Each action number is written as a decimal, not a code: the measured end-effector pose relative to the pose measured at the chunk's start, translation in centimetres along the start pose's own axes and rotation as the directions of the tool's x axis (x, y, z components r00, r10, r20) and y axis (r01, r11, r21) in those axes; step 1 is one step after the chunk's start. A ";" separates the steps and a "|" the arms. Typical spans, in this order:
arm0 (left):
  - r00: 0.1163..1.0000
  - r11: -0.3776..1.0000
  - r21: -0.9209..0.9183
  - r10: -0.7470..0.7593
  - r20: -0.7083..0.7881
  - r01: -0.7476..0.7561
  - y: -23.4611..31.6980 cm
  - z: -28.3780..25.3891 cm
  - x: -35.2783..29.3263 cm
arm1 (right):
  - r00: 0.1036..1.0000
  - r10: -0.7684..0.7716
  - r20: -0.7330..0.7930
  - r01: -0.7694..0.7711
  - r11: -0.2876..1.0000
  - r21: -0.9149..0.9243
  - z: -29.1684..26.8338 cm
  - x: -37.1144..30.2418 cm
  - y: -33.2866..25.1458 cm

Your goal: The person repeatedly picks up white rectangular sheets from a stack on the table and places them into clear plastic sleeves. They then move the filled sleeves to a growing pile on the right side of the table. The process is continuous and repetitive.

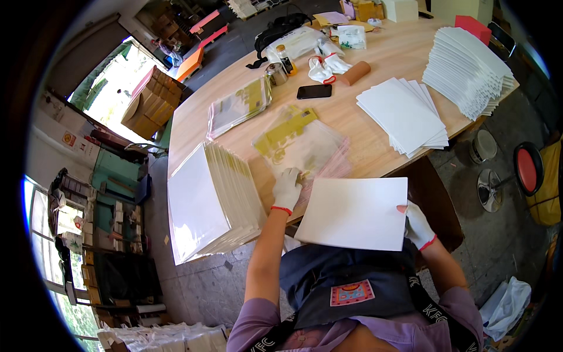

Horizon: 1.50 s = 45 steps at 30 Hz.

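Observation:
My right hand [419,226], in a white glove with a red cuff, grips the right edge of a white rectangular board [355,212]. The bare thumb tip lies on its top face. The board is held level at the table's near edge, in front of my apron. My left hand [287,189], gloved the same way, has its fingers curled at the near edge of a loose pile of clear plastic bags [319,145] with yellow-gold printing. To its left stands a tall stack of white boards in clear bags [202,202].
More white boards [403,115] lie at the right, with a tall stack [465,73] behind them. Another pile of printed bags [241,105], a black phone [314,91], a brown roll [355,73], spare gloves [328,67] and a bottle [286,60] are farther back. A round stool [529,169] stands right.

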<state>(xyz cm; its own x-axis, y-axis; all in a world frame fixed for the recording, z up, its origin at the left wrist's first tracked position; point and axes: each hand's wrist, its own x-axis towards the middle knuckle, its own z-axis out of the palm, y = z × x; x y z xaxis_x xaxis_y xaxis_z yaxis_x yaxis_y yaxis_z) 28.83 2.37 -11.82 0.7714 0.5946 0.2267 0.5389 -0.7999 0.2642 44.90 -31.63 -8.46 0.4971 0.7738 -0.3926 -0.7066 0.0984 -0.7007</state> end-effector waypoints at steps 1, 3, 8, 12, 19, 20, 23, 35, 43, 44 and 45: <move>0.999 1.000 -0.023 0.020 -0.037 -0.021 -0.1 0.0 -0.3 | 0.999 -0.024 -0.027 0.024 1.000 0.010 -0.5 0.2 0.9; 0.994 0.999 0.038 -0.009 -0.111 0.014 0.4 -0.5 -0.9 | 0.990 -0.084 -0.117 0.093 0.993 0.071 -1.0 0.2 2.0; 0.990 0.969 -0.223 -0.124 -0.067 0.106 1.3 -1.9 -0.7 | 0.969 -0.048 -0.242 0.094 0.979 0.182 -2.1 1.5 3.4; 0.990 0.843 -0.519 -0.107 0.093 0.140 1.7 -3.1 -0.6 | 0.976 -0.076 -0.205 0.115 0.976 0.184 -1.7 1.6 3.2; 0.999 0.824 -0.567 -0.017 -0.029 -0.002 0.8 -1.8 -1.6 | 0.979 -0.091 -0.181 0.121 0.979 0.163 -1.0 1.2 3.4; 1.000 0.832 -0.555 -0.024 0.006 0.023 0.8 -1.8 -1.7 | 0.978 -0.093 -0.186 0.125 0.978 0.165 -1.0 1.2 3.5; 0.996 0.864 -0.498 -0.029 0.090 0.070 1.0 -2.2 -2.0 | 0.969 -0.130 -0.210 0.159 0.979 0.126 -0.2 1.1 3.5; 0.773 0.148 -0.977 -0.599 -0.210 -0.151 7.9 3.7 -5.4 | 0.977 -0.099 -0.190 0.120 0.988 0.101 3.4 -1.9 2.7; 0.855 -0.943 -0.190 0.148 0.497 0.274 10.4 9.2 -6.5 | 0.994 -0.045 -0.104 0.039 0.997 -0.062 4.5 -4.0 2.0; 0.840 -0.933 -0.191 0.168 0.516 0.304 10.7 9.0 -7.5 | 0.994 -0.016 -0.109 0.003 0.994 -0.112 4.3 -3.7 2.3; 0.827 -0.927 -0.185 0.184 0.532 0.325 11.1 8.5 -8.8 | 0.994 0.017 -0.110 -0.035 0.986 -0.161 4.1 -3.1 2.9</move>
<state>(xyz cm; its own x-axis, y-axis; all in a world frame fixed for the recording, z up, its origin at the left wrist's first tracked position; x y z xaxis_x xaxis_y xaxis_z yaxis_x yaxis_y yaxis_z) 30.93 -12.42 -18.87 0.9166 0.3011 -0.2629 -0.3116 0.9502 0.0019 39.21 -31.14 -6.85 0.5374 0.7019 -0.4676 -0.6333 -0.0303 -0.7733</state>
